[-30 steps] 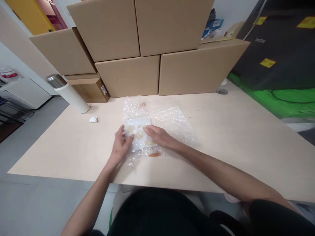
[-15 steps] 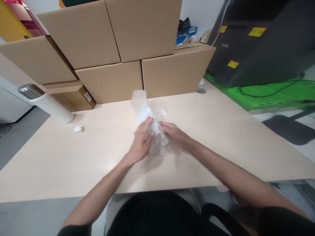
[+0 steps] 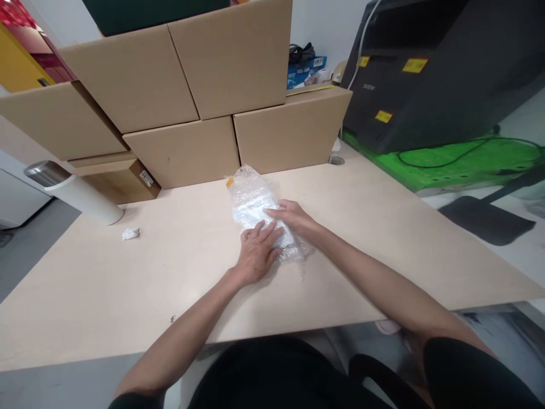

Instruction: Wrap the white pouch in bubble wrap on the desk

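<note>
A flat white item wrapped in clear bubble wrap (image 3: 250,200) lies on the pale table in front of me, tilted away to the left. A small piece of orange tape (image 3: 230,182) shows at its far left corner. My left hand (image 3: 259,251) rests on the near left part of the bubble wrap, fingers spread over it. At the right edge, my right hand (image 3: 294,217) grips the bubble wrap, its thumb across the top and its other fingers partly hidden. What the wrap encloses cannot be made out.
Cardboard boxes (image 3: 183,150) are stacked along the table's back. A white bottle with a metal cap (image 3: 83,196) and a crumpled white scrap (image 3: 130,233) are at the left. A dark grey machine (image 3: 409,85) stands on a green surface (image 3: 451,162) at the right.
The bubble-wrapped item, earlier tipped up between both hands, now lies flatter. Its orange tape has come to the far left corner. My left hand has opened out onto its top.
</note>
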Available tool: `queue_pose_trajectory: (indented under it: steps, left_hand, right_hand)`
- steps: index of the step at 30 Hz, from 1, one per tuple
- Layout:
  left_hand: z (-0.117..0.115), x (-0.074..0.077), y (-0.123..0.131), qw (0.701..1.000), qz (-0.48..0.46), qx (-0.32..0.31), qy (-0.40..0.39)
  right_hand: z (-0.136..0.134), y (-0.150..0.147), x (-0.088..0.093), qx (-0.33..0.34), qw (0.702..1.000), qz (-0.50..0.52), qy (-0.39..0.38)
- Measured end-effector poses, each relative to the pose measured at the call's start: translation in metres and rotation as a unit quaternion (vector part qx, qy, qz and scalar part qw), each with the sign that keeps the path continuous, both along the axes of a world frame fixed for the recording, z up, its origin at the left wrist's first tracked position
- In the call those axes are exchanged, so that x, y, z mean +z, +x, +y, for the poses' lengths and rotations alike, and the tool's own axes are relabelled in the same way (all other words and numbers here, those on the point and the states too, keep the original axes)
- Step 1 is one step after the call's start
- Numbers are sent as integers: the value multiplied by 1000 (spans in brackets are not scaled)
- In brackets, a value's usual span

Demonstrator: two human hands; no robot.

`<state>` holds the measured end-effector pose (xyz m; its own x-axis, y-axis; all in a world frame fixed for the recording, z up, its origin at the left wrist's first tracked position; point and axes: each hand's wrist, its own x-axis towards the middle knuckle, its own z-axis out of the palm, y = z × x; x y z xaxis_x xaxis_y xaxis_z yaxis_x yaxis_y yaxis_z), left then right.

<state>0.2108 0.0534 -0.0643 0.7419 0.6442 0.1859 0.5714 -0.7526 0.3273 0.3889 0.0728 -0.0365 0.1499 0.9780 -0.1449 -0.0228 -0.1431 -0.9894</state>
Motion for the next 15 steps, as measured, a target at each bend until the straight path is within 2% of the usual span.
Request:
queue_pose_trajectory:
  steps: [4, 7, 10, 12, 14, 15]
  left_hand:
    - [0, 2, -6, 1000, -17, -8, -24]
    - [1, 13, -14, 998, -54, -13, -42]
    - [8, 41, -27, 996, -89, 0, 24]
    - [18, 66, -40, 992, -104, 14, 70]
    - [27, 90, -54, 991, -116, 23, 64]
    - [31, 100, -61, 992, -125, 16, 30]
  right_hand:
    - [6, -8, 8, 12, 998, 55, -13]
    - [0, -14, 10, 35, 996, 86, 2]
    - [-12, -17, 17, 98, 989, 110, 29]
    - [-24, -16, 26, 176, 978, 102, 52]
    - [-37, -13, 38, 267, 959, 72, 61]
    - [-44, -11, 45, 304, 949, 56, 56]
